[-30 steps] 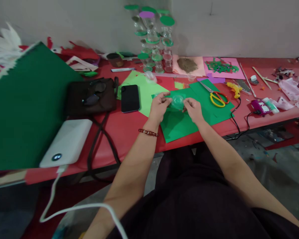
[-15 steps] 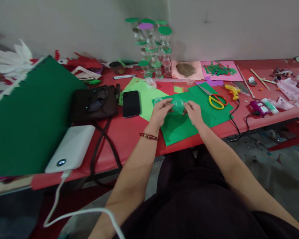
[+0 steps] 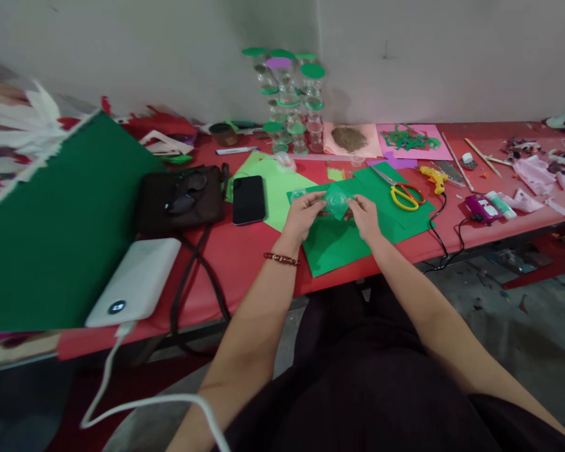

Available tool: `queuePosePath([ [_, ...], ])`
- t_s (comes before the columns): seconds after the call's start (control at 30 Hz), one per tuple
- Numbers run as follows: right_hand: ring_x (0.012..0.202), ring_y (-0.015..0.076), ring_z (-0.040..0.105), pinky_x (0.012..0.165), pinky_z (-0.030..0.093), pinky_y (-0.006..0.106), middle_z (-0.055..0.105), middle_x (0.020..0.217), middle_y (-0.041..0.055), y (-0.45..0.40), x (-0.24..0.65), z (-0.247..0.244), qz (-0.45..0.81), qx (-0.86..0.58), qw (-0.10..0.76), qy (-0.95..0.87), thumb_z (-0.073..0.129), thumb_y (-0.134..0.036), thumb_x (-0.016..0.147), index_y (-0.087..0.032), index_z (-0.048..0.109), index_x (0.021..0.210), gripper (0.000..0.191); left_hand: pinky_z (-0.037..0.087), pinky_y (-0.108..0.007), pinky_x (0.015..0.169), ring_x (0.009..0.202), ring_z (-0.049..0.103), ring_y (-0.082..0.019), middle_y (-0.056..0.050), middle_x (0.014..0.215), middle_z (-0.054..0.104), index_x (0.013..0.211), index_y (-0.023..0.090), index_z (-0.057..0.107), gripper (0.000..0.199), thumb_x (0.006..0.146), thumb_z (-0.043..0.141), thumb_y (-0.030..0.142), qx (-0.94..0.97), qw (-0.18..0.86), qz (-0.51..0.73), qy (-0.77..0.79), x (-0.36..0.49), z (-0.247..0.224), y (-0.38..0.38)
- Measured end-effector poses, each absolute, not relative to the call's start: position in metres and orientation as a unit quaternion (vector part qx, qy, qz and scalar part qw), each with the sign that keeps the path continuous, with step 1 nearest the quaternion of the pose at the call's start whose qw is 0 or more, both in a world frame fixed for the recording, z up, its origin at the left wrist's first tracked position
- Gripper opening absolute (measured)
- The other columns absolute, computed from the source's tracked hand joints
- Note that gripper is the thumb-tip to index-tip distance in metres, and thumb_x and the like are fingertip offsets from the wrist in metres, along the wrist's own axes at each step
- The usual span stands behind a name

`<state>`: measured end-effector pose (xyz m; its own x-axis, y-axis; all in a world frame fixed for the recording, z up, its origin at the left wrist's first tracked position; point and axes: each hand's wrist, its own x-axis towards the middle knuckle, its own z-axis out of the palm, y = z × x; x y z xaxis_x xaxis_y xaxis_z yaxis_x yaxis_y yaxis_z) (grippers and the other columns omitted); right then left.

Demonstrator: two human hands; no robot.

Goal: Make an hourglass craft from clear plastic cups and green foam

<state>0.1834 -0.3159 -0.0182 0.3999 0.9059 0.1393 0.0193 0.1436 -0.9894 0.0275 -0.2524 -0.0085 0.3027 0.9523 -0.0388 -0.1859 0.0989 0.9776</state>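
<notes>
Between both hands, over the green paper sheets (image 3: 339,251), is a small clear plastic cup (image 3: 336,201) with a piece of green paper against it. My left hand (image 3: 302,216) pinches its left edge, and a beaded bracelet circles that wrist. On the opposite edge, the fingers of my right hand (image 3: 365,216) are closed. Just behind my left fingers stands another clear plastic cup (image 3: 298,193), partly hidden. Scissors (image 3: 403,191) with red and yellow handles lie to the right on the green paper.
Stacked plastic cups with paper discs (image 3: 289,100) stand by the wall. A yellow glue gun (image 3: 434,179) lies right, its black cord hanging over the table edge. On the left are a phone (image 3: 248,199), a brown bag (image 3: 169,207), a white power bank (image 3: 134,282) and an upright green board (image 3: 61,238).
The green paper piece at the cup has turned slightly, a corner now pointing down. Both hands keep hold of it. The view has shifted a little.
</notes>
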Motion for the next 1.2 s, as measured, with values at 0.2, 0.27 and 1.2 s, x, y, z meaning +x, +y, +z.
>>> queuePosePath([
  [0.2, 0.056, 0.0111, 0.065, 0.059, 0.057, 0.023, 0.061, 0.061, -0.0062, -0.312, 0.182, -0.021, 0.383, -0.534, 0.641, -0.396, 0.07, -0.045, 0.091, -0.024, 0.055, 0.078, 0.028, 0.061, -0.027, 0.067, 0.064, 0.067, -0.012, 0.0, 0.075, 0.07, 0.092, 0.019, 0.073, 0.018, 0.084, 0.082, 0.032, 0.452, 0.665, 0.457, 0.38, 0.025, -0.004, -0.254],
  [0.27, 0.058, 0.0118, 0.067, 0.061, 0.059, 0.024, 0.063, 0.065, -0.0065, -0.311, 0.182, -0.021, 0.393, -0.53, 0.644, -0.388, 0.072, -0.046, 0.09, -0.025, 0.057, 0.083, 0.027, 0.057, -0.024, 0.062, 0.063, 0.066, -0.012, 0.0, 0.074, 0.069, 0.086, 0.02, 0.07, 0.021, 0.082, 0.083, 0.035, 0.458, 0.671, 0.436, 0.387, 0.024, -0.003, -0.255],
  [1.2, 0.053, 0.0119, 0.067, 0.05, 0.053, 0.021, 0.073, 0.064, -0.0003, -0.316, 0.182, -0.019, 0.492, -0.502, 0.576, -0.417, 0.079, -0.045, 0.085, -0.023, 0.058, 0.074, 0.033, 0.036, -0.029, 0.059, 0.053, 0.043, -0.014, 0.005, 0.054, 0.039, 0.065, 0.024, 0.039, 0.046, 0.094, 0.069, 0.042, 0.63, 0.477, 0.474, 0.389, 0.029, -0.017, -0.252],
])
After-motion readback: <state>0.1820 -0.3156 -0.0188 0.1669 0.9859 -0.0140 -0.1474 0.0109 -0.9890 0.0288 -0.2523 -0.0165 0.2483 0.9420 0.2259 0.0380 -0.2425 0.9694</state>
